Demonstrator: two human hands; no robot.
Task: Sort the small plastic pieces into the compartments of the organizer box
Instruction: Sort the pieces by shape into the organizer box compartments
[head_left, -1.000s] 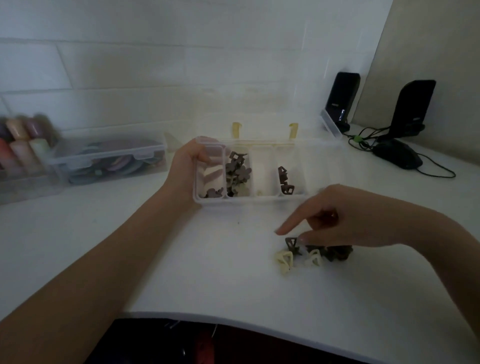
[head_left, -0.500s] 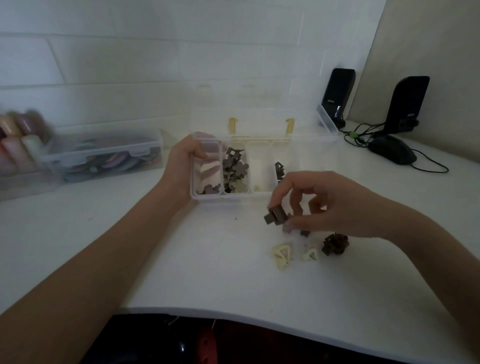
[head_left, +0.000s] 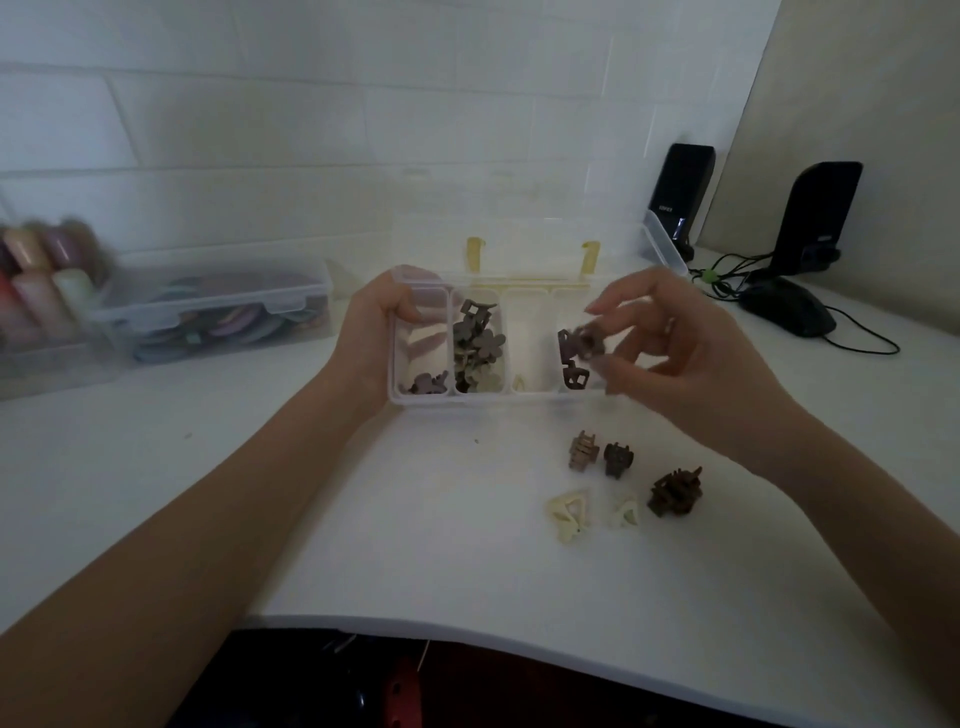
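While the left hand (head_left: 374, 332) grips the left end wall of the clear plastic organizer box (head_left: 498, 397), thumb hooked into the leftmost compartment, the right hand (head_left: 670, 353) hovers over the box's right end, pinching a small dark brown plastic clip (head_left: 587, 340) between thumb and fingertips just above the fourth compartment from the left, where similar dark square clips (head_left: 574, 376) already lie. From the single head view, the second compartment holds a heap of brown and grey flower-shaped pieces (head_left: 475, 345), the first a few dark ones at its near end, the third one pale piece. On the white desk (head_left: 363, 519), near its front edge and just in front of the box's right end, wait five loose pieces: a tan claw clip (head_left: 584, 451) just beside a dark claw clip (head_left: 618, 459), a larger brown clip (head_left: 674, 492), a cream triangular clip (head_left: 569, 514) and a smaller pale clip (head_left: 626, 513). These pieces look light, stiff and smooth, likely to skid or spring open if squeezed at the lever ends; a fingertip pinch across the flat sides of the body should hold best, and release can be low over the compartment so nothing bounces out
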